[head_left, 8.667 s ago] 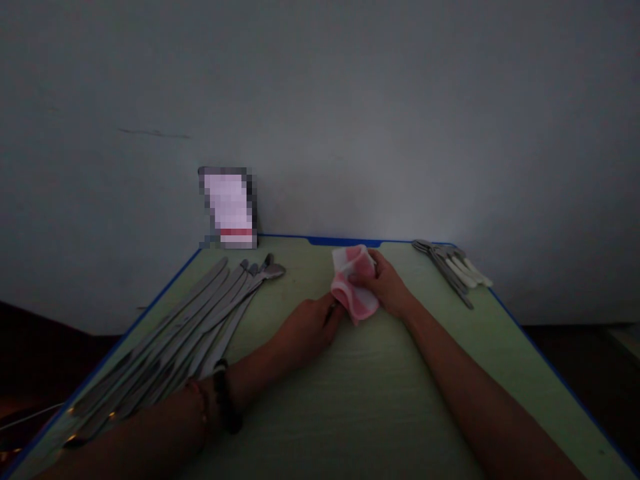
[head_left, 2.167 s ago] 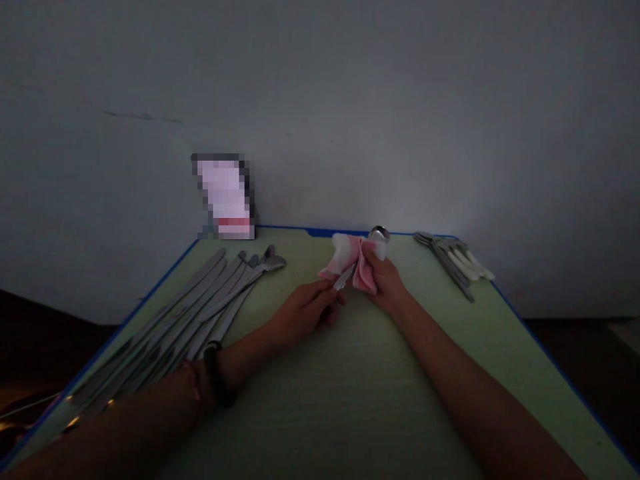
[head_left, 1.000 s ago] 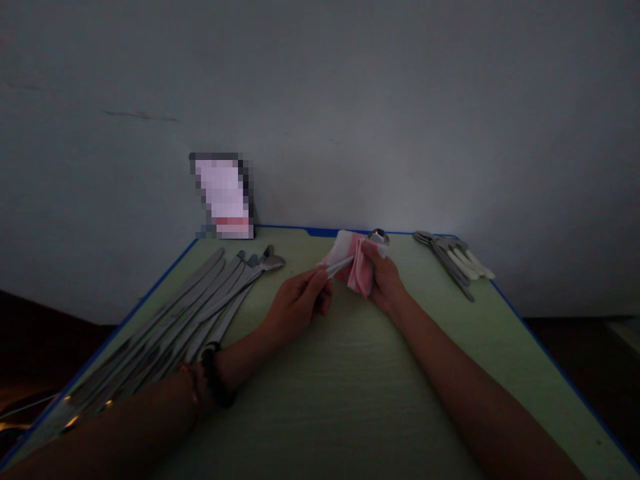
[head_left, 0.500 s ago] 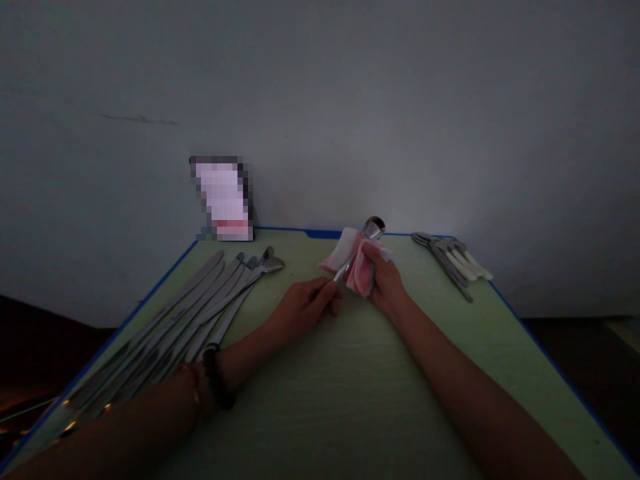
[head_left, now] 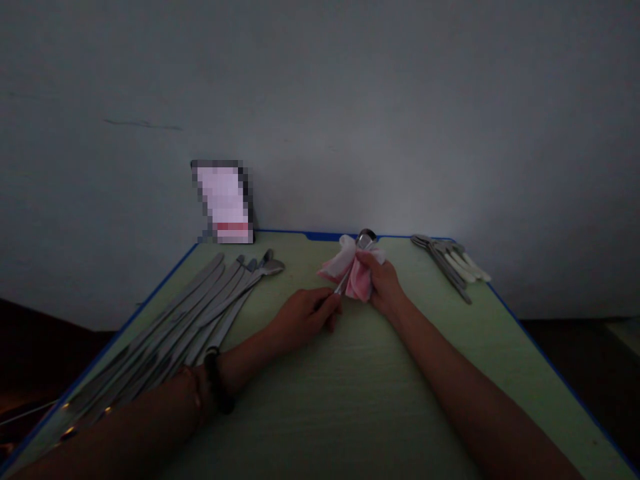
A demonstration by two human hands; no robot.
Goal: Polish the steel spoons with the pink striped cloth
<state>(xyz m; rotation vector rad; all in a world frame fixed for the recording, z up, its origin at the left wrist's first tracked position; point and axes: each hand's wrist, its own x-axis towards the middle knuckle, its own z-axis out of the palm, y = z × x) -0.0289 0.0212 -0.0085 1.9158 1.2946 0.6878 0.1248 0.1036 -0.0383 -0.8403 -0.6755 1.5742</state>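
Note:
My left hand [head_left: 307,319] is closed on the handle end of a metal spoon [head_left: 363,241], whose bowl sticks up past a pink and white cloth [head_left: 350,270]. My right hand [head_left: 383,285] is wrapped round that cloth, pressing it against the spoon's shaft. Both hands rest low over the far middle of the green table [head_left: 360,393]. A dark band sits on my left wrist.
Many long metal utensils [head_left: 190,320] lie fanned across the table's left side. A smaller bunch of cutlery [head_left: 450,261], some with white handles, lies at the far right. A blurred upright card [head_left: 224,201] stands at the back left against the grey wall.
The spoon has tilted and shifted inside the cloth while my right hand rubbed along it. Its bowl now sits slightly lower and further left than half a second ago.

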